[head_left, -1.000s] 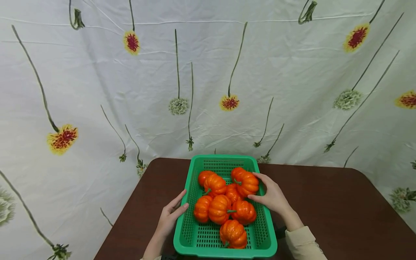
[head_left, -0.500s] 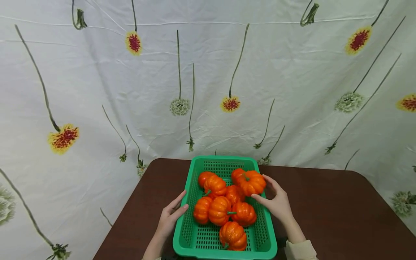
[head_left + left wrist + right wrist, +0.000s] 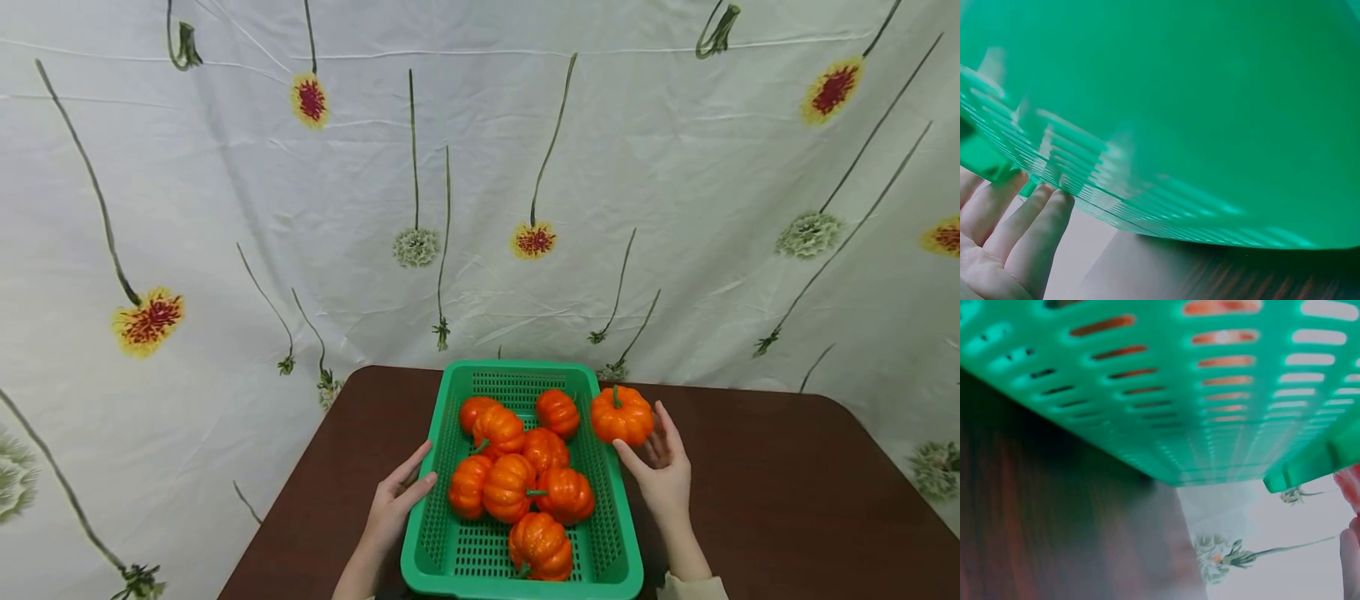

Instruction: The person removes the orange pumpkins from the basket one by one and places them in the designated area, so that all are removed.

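Observation:
In the head view my right hand [image 3: 663, 479] holds a small orange pumpkin [image 3: 622, 417] with a green stem between thumb and fingers, above the right rim of a green plastic basket [image 3: 525, 587]. A sliver of that pumpkin [image 3: 1349, 487] and a fingertip [image 3: 1351, 562] enter the right wrist view at its right edge. Several more pumpkins [image 3: 508, 487] lie inside the basket. My left hand [image 3: 390, 507] rests against the basket's left side; the left wrist view has its fingers [image 3: 1038, 240] extended, tips touching the slotted wall [image 3: 1197, 112].
The basket stands on a dark brown table [image 3: 757, 483], whose surface extends to the right of it and to the left. Behind the table hangs a white cloth [image 3: 480, 200] printed with flowers on long stems.
The right hand has lifted the pumpkin from the basket's back right and carried it right, to the rim. A pumpkin it partly covered now shows fully. The left hand stays in place.

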Motion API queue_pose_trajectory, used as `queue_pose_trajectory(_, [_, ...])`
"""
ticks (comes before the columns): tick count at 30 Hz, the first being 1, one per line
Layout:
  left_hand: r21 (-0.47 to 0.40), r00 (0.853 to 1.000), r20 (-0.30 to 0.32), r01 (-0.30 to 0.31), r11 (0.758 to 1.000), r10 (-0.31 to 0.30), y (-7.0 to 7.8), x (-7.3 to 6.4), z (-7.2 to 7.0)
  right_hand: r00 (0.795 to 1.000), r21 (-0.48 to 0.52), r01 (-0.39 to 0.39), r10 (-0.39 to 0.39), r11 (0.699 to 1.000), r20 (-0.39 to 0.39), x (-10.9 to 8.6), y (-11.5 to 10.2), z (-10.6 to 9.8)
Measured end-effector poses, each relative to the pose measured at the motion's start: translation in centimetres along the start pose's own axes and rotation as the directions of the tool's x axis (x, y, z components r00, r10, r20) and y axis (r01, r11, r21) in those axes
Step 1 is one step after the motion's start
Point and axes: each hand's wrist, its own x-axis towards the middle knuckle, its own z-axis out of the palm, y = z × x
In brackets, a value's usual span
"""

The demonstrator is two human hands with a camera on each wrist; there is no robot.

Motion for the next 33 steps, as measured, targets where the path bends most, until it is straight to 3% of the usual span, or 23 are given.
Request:
queue_pose_trajectory(10, [0.025, 1.000, -0.011, 0.005, 1.000, -0.004, -0.1, 0.1, 0.0, 0.988, 0.065, -0.063, 0.071, 0.996, -0.139, 0.3, 1.0, -1.0])
queue_pose_trajectory(16, [0.021, 1.000, -0.011, 0.006, 1.000, -0.006, -0.2, 0.1, 0.0, 0.974, 0.077, -0.133, 0.145, 0.988, -0.174, 0.4, 3.7, -2.0])
queue_pose_trajectory(20, [0.019, 1.000, -0.012, 0.009, 1.000, -0.009, -0.3, 0.1, 0.0, 0.968, -0.050, -0.191, 0.180, 0.980, -0.177, 0.3, 5.0, -2.6])
queue_pose_trajectory(24, [0.026, 1.000, -0.017, 0.014, 1.000, -0.014, -0.2, 0.1, 0.0, 0.963, -0.203, -0.248, 0.219, 0.947, -0.156, -0.1, 4.4, -2.6])
queue_pose_trajectory(33, [0.022, 1.000, -0.007, 0.016, 1.000, -0.016, -0.2, 0.1, 0.0, 0.942, -0.233, -0.335, 0.330, 0.913, -0.062, 0.0, 5.3, -3.0])
